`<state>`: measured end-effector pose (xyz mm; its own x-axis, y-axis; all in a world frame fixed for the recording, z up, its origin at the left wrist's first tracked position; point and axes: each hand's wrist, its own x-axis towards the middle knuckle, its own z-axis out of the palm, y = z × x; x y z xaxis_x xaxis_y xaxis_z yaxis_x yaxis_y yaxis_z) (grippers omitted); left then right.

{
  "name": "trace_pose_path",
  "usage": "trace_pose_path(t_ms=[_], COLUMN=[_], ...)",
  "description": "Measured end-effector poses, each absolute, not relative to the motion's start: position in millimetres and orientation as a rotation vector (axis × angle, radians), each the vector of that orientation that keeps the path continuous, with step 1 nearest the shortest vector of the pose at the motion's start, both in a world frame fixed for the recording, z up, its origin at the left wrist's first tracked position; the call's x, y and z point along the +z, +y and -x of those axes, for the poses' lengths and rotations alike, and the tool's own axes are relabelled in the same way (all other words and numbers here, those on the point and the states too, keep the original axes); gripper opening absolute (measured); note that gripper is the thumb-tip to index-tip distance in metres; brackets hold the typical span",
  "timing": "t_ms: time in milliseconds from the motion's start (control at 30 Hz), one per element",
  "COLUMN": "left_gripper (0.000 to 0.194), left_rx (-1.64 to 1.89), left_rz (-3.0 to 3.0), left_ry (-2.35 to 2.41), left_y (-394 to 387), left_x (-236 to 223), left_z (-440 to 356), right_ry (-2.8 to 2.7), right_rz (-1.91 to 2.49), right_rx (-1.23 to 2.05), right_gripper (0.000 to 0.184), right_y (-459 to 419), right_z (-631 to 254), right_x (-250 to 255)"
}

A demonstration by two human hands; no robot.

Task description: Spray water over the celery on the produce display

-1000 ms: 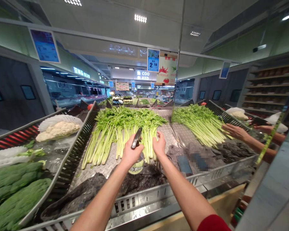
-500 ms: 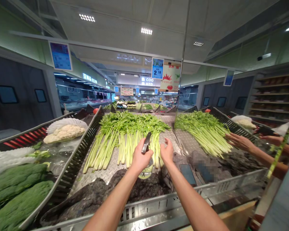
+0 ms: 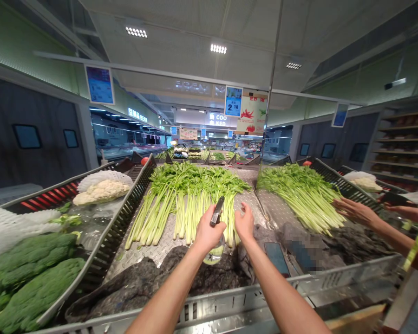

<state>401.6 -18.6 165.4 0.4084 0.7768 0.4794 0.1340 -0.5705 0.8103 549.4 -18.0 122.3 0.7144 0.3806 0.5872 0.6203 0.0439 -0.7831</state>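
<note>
My left hand [image 3: 211, 229] is wrapped round a spray bottle [image 3: 214, 257]; its dark spray head points forward above my fist and its clear base shows below. Just to the right, my right hand [image 3: 244, 222] hovers with fingers loosely bent and apart, holding nothing. Both hands are above the near, stalk end of the celery [image 3: 186, 213], which lies in a row on a metal tray [image 3: 125, 257] with its leaves at the back. Whether my right fingers touch any stalk I cannot tell.
Dark wet cloth [image 3: 125, 290] lies along the tray's front, with a phone [image 3: 276, 257] at its right. Broccoli [image 3: 38, 253] and cauliflower [image 3: 104, 191] sit beyond a black slatted divider [image 3: 101, 246]. A mirror on the right reflects the celery and hands.
The view has shifted slightly, so the stall appears further right. My left hand keeps hold of the spray bottle, and my right hand stays beside it.
</note>
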Motion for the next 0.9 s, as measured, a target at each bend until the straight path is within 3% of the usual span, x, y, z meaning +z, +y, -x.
trace_pose_path(t_ms=[900], left_gripper=[0.034], left_rx=[1.367], left_rz=[-1.944], left_ry=[1.016], left_y=[13.3], left_x=[173.1], left_z=[-333.0], right_ry=[-0.861], right_rz=[1.587], right_rx=[-0.154], right_gripper=[0.04], right_y=[-4.7], right_z=[-517.9], right_x=[127.9])
